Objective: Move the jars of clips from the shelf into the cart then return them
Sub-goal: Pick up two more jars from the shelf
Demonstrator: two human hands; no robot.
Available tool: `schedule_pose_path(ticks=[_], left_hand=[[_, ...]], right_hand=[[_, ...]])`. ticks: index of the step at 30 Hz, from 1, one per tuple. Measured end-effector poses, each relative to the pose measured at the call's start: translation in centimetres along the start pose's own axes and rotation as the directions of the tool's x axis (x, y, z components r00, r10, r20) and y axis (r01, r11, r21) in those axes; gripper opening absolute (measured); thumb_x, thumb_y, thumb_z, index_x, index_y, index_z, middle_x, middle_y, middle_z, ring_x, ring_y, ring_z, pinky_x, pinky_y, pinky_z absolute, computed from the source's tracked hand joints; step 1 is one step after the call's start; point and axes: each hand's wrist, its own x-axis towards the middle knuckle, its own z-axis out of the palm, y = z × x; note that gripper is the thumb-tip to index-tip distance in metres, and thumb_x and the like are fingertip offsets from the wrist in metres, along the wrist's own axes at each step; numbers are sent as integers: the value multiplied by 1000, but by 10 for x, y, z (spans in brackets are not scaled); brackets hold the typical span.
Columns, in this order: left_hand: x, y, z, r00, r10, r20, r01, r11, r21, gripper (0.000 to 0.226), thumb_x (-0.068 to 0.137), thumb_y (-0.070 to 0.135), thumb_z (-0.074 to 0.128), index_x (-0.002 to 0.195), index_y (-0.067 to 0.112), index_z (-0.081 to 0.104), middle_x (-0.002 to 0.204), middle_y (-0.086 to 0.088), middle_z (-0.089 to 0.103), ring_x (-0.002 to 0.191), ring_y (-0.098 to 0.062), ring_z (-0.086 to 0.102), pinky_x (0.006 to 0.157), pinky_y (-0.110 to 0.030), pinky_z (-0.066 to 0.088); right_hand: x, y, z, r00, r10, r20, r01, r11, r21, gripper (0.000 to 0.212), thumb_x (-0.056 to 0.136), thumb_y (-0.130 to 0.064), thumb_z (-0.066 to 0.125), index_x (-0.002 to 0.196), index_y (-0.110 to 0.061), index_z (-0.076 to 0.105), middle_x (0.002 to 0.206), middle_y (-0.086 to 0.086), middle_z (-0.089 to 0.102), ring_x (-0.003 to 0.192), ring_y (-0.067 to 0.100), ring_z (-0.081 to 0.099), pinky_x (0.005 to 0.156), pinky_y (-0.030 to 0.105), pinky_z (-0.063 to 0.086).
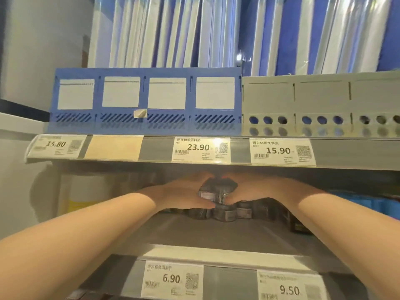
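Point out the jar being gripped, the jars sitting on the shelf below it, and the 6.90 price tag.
held jar (214,191): head view, its labelled side.
jars on the shelf (225,215): head view, front jar's label.
6.90 price tag (172,278): head view, the printed price.

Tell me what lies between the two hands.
A jar of clips, gripped between the left hand and the right hand, seen in the head view. More jars stand on the shelf just below.

Smooth grey metal shelf (216,230), glossy plastic jars (213,192)
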Motion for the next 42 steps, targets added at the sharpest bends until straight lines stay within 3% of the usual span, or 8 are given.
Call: schedule_pose_path(ticks=[6,11,15,19,23,29,34,42], left_hand=[[38,-23,13,997,-10,77,9,1000,16,95,79,49,67,149,24,7,152,0,19,136,-17,26,104,-22,24],[50,-44,30,992,-73,101,68,996,55,111,70,61,69,148,30,-3,152,-5,10,138,-23,23,112,-31,24],[58,-52,38,993,-77,91,66,991,116,108,63,69,68,146,33,8,146,-5,31,132,-23,33,108,-39,32],[54,-52,33,992,-53,111,61,996,-71,94,67,57,74,140,34,19,135,1,45,121,-16,45,104,-34,39],[48,-50,33,996,-39,85,54,981,-188,84,71,42,77,135,30,25,128,4,49,113,-12,48,98,-26,41],[44,-46,32,999,-6,50,17,976,-218,77,70,38,79,128,31,30,121,5,53,103,-13,55,86,-29,50],[43,-41,36,1000,6,-5,-7,958,-286,66,67,37,81,112,34,33,109,-2,55,86,-15,57,63,-29,53],[46,-50,37,996,24,-80,-51,932,-359,84,56,27,89,129,34,47,122,4,54,110,-11,53,96,-27,44]], right_hand=[[30,10,9,996,68,49,-69,998,16,76,84,-38,65,147,-20,25,142,4,42,121,19,46,85,22,38],[38,17,28,997,73,19,-75,989,127,65,79,-39,71,134,-22,39,128,-1,52,99,13,49,73,24,41],[39,20,34,997,81,-3,-79,980,181,76,74,-41,77,137,-23,37,128,-3,51,103,12,49,81,24,44],[39,20,31,995,95,32,-100,960,262,78,71,-36,80,135,-30,36,101,-12,50,83,3,51,57,15,42],[41,23,33,992,114,50,-124,931,343,77,65,-30,84,129,-35,41,102,-5,57,91,11,61,74,29,57],[37,24,29,987,95,127,-140,902,408,75,65,-30,83,127,-37,41,113,-3,56,102,12,59,87,30,55],[26,28,23,965,6,262,-155,818,554,68,72,-9,79,128,-25,44,116,2,60,106,15,61,95,31,51],[18,18,18,984,-35,172,-39,912,407,61,71,-19,81,121,-28,48,114,-1,60,95,6,62,72,19,54]])
